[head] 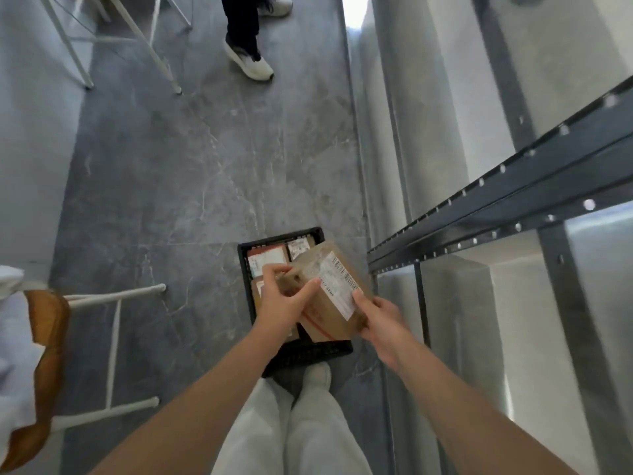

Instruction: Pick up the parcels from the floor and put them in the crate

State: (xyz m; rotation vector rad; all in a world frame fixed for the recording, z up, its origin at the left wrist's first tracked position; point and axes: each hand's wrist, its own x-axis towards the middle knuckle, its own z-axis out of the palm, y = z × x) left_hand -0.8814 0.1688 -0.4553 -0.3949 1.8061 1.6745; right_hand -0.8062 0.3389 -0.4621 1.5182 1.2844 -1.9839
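A brown cardboard parcel (329, 299) with a white barcode label is held tilted above the black plastic crate (245, 269) on the grey floor. My left hand (284, 299) grips the parcel's left end, fingers curled over its edge. My right hand (380, 320) grips its lower right corner, thumb on the label. Inside the crate lie other labelled parcels (269, 260), partly hidden by the held parcel and my hands.
A dark metal shelf rack (513, 207) stands close on the right. A white-legged stool with a wooden seat (48, 337) is at the left. Another person's white shoes (250, 61) stand on the floor ahead. My own legs (308, 423) reach the crate's near edge.
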